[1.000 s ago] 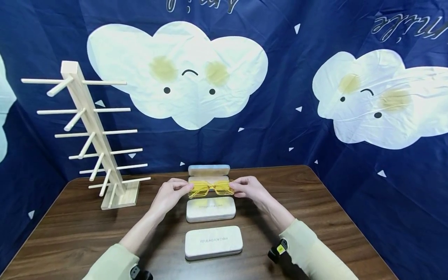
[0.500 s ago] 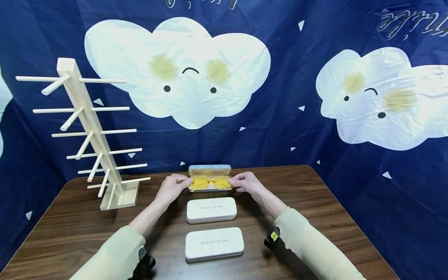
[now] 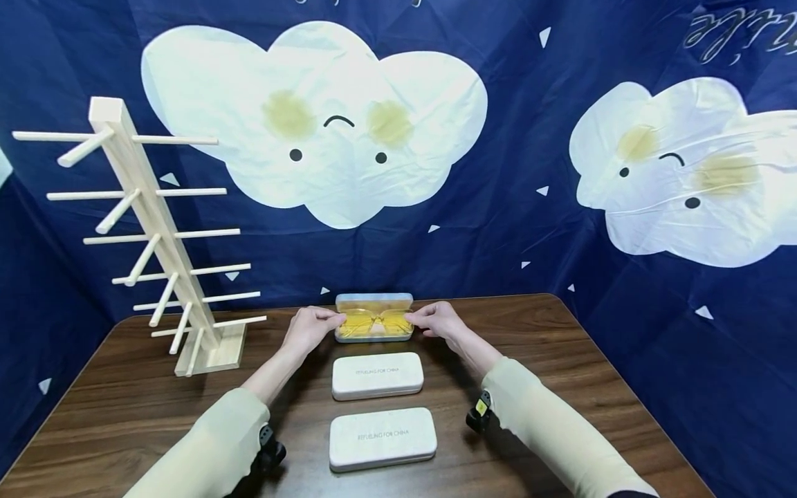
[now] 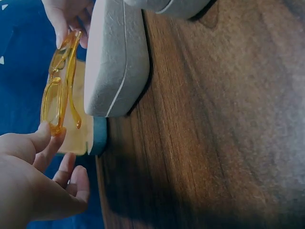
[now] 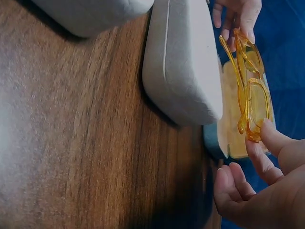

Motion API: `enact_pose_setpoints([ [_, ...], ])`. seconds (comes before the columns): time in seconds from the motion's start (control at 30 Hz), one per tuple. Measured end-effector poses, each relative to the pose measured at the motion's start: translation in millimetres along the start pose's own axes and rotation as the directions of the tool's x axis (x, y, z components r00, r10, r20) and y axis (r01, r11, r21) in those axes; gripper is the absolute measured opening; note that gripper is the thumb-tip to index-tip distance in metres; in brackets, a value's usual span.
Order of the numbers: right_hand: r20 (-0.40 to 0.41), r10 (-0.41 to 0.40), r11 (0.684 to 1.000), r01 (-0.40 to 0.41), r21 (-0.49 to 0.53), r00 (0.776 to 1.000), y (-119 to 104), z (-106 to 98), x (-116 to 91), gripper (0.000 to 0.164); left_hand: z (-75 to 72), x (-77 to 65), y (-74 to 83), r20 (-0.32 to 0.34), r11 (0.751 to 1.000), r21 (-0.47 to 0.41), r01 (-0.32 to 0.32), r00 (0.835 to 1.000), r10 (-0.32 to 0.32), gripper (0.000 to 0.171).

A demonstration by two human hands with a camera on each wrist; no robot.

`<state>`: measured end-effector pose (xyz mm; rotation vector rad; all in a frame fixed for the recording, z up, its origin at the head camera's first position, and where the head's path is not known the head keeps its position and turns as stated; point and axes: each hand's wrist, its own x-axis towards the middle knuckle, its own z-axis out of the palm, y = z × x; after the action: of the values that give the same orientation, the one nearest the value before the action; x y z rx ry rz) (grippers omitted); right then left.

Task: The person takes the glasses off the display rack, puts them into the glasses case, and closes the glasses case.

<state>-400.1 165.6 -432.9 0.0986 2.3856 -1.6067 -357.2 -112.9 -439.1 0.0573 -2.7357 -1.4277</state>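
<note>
A pair of yellow-framed glasses with clear yellow lenses is held level over an open glasses case at the back of the table. My left hand pinches one end of the frame between thumb and forefinger. At the opposite end, my right hand pinches the other corner the same way. In the left wrist view, the temple arm shows folded in behind the lenses, on the side toward me. The case's lining shows behind the glasses in the right wrist view, and its lid stands up at the back.
Two closed white glasses cases, a middle one and a near one, lie in line in front of the open case. A wooden peg rack stands at the left. A blue cloth with clouds hangs behind the table.
Both hands have carried the glasses back and away from the middle closed case, so they now sit over the open case. The head view has shifted slightly.
</note>
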Motion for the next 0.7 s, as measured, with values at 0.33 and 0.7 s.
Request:
enact_pose_setpoints([
  [0.33, -0.038, -0.025, 0.998, 0.023, -0.055, 0.999, 2.3, 6.5, 11.8, 0.021, 2.1, 6.3, -5.8, -0.020, 0.999, 0.043, 0.020, 1.000, -0.020, 0.028],
  [0.7, -0.075, -0.051, 0.990, 0.040, -0.137, 0.996, 5.7, 9.0, 19.9, 0.021, 10.1, 16.6, -15.3, -0.030, 0.997, 0.070, 0.044, 0.999, -0.042, 0.029],
])
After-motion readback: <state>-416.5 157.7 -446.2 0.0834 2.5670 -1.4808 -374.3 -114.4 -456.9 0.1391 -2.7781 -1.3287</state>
